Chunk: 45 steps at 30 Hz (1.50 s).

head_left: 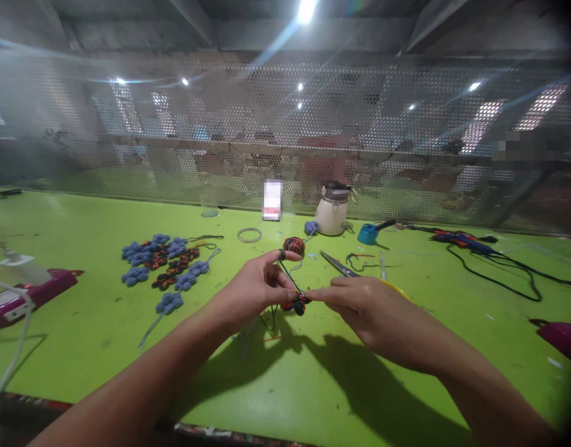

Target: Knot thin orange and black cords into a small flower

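Note:
Between the thumb and fingers of my left hand (257, 282) is a small dark red-and-black crochet flower (299, 304). Dark yarn (282, 267) loops round the raised index finger and runs down to the flower. My right hand (360, 304) is closed in a pinch, its fingertips at the flower's right side; whatever it grips is too small and hidden to name. Just behind sits a ball of red-and-black yarn (294, 246). Scissors (339, 266) lie beyond my right hand, which partly covers them; their yellow handle shows past the knuckles.
Left are several finished blue and dark crochet flowers (169, 302). At the back stand a phone (272, 202), a pale jug (332, 211), a blue pot (368, 234) and a clear cup (210, 202). A corded tool (472, 243) lies right; a purple power strip (57, 282) lies left.

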### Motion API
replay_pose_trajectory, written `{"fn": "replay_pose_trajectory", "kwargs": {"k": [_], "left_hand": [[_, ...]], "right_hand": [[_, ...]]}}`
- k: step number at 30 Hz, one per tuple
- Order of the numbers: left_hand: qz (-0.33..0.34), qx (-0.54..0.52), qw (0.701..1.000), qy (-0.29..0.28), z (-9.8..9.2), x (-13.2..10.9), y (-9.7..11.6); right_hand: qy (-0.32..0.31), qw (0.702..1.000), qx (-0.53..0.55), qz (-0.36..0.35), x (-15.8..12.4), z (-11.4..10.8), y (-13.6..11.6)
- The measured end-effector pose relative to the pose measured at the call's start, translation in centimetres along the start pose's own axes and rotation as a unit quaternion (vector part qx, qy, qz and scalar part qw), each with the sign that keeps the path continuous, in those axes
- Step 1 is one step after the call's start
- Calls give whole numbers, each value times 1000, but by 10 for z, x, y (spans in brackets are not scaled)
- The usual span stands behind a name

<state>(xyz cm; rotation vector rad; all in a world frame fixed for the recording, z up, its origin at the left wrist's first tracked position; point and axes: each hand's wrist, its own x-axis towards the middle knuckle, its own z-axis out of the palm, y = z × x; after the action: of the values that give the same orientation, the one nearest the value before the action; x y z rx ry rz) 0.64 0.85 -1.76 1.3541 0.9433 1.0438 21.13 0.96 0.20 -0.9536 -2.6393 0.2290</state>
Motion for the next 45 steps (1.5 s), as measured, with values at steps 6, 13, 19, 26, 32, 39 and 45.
{"fn": "replay_pose_trajectory", "kwargs": {"k": [6,13,19,26,32,39,45], "left_hand": [[155,262,947,98,7,-7,-3],[241,234,926,172,11,-11,-8],[83,-133,984,89,3,-3,3],[45,-154,986,47,-10,-6,11],[63,-87,991,84,-9,-8,14],[63,-71,993,64,-13,-4,12],[65,-73,995,21,-21,-1,6]], "right_hand": [[77,990,93,70,12,21,-4],[180,772,568,222,26,50,-16],[209,760,582,200,24,53,-21],[192,954,228,-15,18,31,-2],[134,988,19,-75,13,24,7],[83,995,37,-51,8,12,6],[76,982,171,-34,10,8,7]]}}
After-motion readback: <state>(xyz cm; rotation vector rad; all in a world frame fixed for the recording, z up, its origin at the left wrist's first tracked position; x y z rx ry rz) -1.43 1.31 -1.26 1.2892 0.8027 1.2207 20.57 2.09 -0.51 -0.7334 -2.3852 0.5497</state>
